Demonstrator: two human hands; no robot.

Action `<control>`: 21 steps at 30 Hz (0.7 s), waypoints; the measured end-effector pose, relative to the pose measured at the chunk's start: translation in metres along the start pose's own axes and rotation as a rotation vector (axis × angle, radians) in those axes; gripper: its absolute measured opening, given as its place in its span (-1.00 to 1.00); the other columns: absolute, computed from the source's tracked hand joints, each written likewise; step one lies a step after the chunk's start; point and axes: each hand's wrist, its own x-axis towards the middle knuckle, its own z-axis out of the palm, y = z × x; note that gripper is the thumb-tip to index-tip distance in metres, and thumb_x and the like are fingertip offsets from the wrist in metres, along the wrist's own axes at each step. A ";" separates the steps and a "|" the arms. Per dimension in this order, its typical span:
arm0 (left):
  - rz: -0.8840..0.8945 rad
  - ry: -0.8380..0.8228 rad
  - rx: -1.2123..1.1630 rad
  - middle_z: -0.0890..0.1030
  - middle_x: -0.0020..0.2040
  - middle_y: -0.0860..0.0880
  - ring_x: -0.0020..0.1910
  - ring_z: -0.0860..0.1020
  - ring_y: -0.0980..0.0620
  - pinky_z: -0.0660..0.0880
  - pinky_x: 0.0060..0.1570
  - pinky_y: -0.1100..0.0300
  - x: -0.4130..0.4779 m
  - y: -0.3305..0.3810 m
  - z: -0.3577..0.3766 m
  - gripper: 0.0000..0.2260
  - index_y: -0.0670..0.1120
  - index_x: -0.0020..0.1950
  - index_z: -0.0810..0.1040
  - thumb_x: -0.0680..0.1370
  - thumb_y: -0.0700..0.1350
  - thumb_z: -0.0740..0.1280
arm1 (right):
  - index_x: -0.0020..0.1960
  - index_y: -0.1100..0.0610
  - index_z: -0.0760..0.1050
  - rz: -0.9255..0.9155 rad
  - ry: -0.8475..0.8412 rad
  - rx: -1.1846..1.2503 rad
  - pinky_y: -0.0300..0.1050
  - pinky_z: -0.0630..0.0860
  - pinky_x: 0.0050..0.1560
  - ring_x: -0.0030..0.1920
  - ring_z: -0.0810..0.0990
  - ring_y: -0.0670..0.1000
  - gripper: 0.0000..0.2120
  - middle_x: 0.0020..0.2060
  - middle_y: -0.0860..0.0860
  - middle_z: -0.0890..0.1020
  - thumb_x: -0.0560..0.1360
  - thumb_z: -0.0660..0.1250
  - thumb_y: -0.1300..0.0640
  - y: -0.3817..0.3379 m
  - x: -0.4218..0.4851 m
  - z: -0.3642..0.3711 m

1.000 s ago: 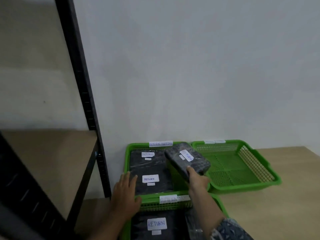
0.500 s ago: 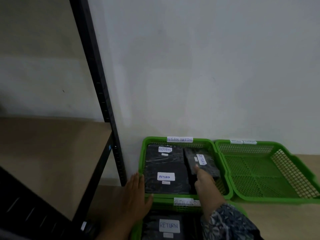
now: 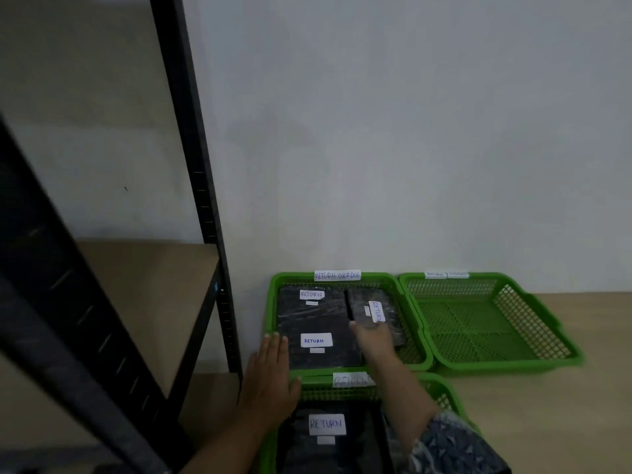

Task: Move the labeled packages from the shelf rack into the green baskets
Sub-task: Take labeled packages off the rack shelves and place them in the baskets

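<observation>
A black metal shelf rack (image 3: 191, 165) is standing along the left, its wooden shelf board (image 3: 147, 302) showing between the uprights. A pale wooden table (image 3: 547, 422) is stretching to the right of it, against the wall. Three green baskets are sitting on the table: the far-left basket (image 3: 270, 302), the far-right basket (image 3: 547, 323) touching it side by side, and the near basket (image 3: 328, 393) just in front of the far-left one.

Inside the far-left basket, two black packages are lying flat on the left side, the far one (image 3: 328, 299) and the near one (image 3: 328, 354), each wearing a white RETURN label. A third package (image 3: 372, 299) is lying on the right side of that basket, its label turned sideways. Another labeled package (image 3: 307, 446) is lying in the near basket.

The left hand (image 3: 270, 374) is resting flat, fingers straight, over the near-left corner of the far-left basket. The right hand (image 3: 372, 336), reaching out of a patterned sleeve (image 3: 451, 443), is lying on the near end of the third package; motion blur is hiding whether its fingers are gripping or only touching.
</observation>
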 end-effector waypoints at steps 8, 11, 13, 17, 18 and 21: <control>0.141 0.010 -0.005 -0.20 0.52 -0.14 0.48 -0.22 -0.06 -0.21 0.41 0.05 -0.045 0.006 -0.013 -0.34 -0.18 0.50 -0.22 0.60 0.07 0.08 | 0.52 0.13 0.02 -0.488 0.020 -0.761 0.00 0.21 0.44 0.53 -0.01 0.14 -0.36 0.52 0.12 0.06 0.56 0.20 -0.03 0.048 -0.093 0.011; 0.215 -0.008 -0.011 -0.20 0.52 -0.14 0.48 -0.22 -0.06 -0.23 0.40 0.08 -0.075 0.000 -0.016 -0.37 -0.18 0.50 -0.21 0.60 0.06 0.06 | 0.52 0.12 0.03 -0.558 0.052 -0.848 0.00 0.12 0.49 0.53 -0.06 0.14 -0.37 0.52 0.12 0.05 0.56 0.18 -0.05 0.069 -0.129 0.015; 0.270 -0.006 -0.008 -0.20 0.52 -0.13 0.48 -0.23 -0.06 -0.25 0.39 0.09 -0.097 -0.005 -0.018 -0.38 -0.18 0.50 -0.20 0.60 0.06 0.04 | 0.52 0.15 0.02 -0.588 0.066 -0.910 0.01 0.05 0.51 0.53 -0.07 0.16 -0.36 0.53 0.16 0.04 0.56 0.15 -0.06 0.083 -0.154 0.018; 0.382 0.085 -0.026 -0.06 0.53 -0.12 0.47 -0.20 0.00 -0.24 0.39 0.12 -0.138 -0.023 -0.011 -0.37 -0.16 0.51 -0.09 0.51 0.13 -0.14 | 0.51 0.18 0.07 -0.597 0.045 -0.978 0.06 0.01 0.49 0.53 -0.03 0.20 -0.39 0.51 0.19 0.09 0.55 0.13 -0.04 0.110 -0.200 0.033; 0.397 0.079 -0.041 -0.01 0.53 -0.12 0.48 -0.15 0.00 -0.22 0.40 0.12 -0.149 -0.028 -0.011 -0.34 -0.16 0.51 -0.05 0.47 0.14 -0.21 | 0.48 0.20 0.17 -0.607 0.059 -0.999 0.10 0.10 0.46 0.51 0.08 0.24 -0.41 0.48 0.23 0.19 0.52 0.15 -0.01 0.117 -0.210 0.037; 0.383 0.068 -0.079 0.24 0.47 -0.13 0.46 0.16 -0.07 0.04 0.42 0.07 -0.180 -0.046 -0.012 -0.38 -0.19 0.48 0.17 0.50 0.10 -0.16 | 0.19 0.15 0.53 -0.635 0.112 -1.075 0.05 0.55 0.09 0.18 0.58 0.22 -0.48 0.16 0.18 0.61 0.32 0.18 -0.07 0.136 -0.227 0.052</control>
